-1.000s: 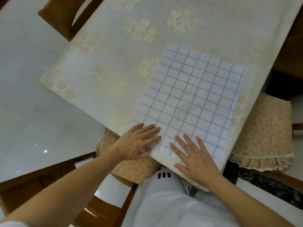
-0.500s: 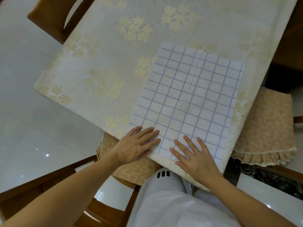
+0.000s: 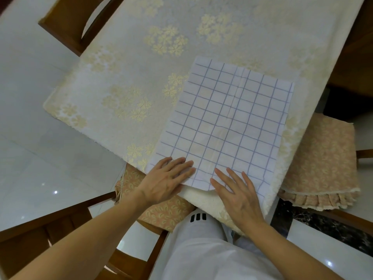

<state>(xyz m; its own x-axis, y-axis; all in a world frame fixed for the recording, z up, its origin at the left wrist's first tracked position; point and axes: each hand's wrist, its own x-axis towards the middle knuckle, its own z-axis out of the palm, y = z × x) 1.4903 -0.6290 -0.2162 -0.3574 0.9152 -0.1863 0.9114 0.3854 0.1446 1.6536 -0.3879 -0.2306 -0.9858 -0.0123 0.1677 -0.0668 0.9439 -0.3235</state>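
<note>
The flower-patterned tabletop (image 3: 141, 61) carries a checked cloth (image 3: 232, 122) lying flat toward its right side, with the near edge right at the brink. The cloth looks thin, light and limp, likely to slide and crease, so I'd take it by the near corners. The left hand (image 3: 166, 179) and right hand (image 3: 240, 196) press on that edge, fingers (image 3: 232, 175) straight and slightly spread, pinching nothing.

Both flat hands (image 3: 201, 186) on checked cloth (image 3: 228, 122)
</note>
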